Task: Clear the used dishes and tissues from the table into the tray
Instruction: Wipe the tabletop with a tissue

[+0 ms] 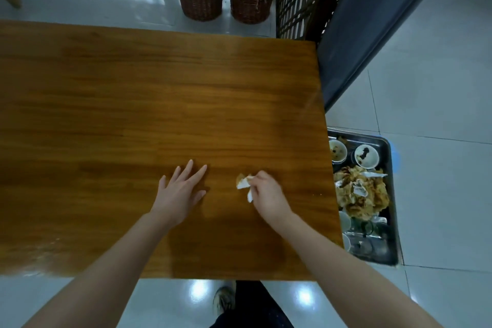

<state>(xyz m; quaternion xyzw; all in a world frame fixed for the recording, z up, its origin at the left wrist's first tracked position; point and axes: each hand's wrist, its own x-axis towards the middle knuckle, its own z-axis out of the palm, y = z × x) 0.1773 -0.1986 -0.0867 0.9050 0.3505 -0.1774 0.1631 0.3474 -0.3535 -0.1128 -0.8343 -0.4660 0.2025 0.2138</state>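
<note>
The tissue (243,182) is small, white and crumpled, with a brown, greasy-looking stain on one side. It is at the near right part of the surface (133,101), and I cannot tell if it touches the wood or is just lifted off it. My right hand (267,194) has it in its grip, with fingers curled round it in a pinch, I think so no bits drop on the way.

My left hand (181,189) lies flat beside it with fingers spread, its grip released and holding nothing. I guess it is there to steady me while I lean.

The tray (393,221) sits lower down, just past the right edge of the surface, so the carry is short. It holds two dirty bowls (366,156), a big heap of stained tissues (359,194) and some cups. I see no other dishes on the surface, so I judge this is nearly the last piece.
</note>
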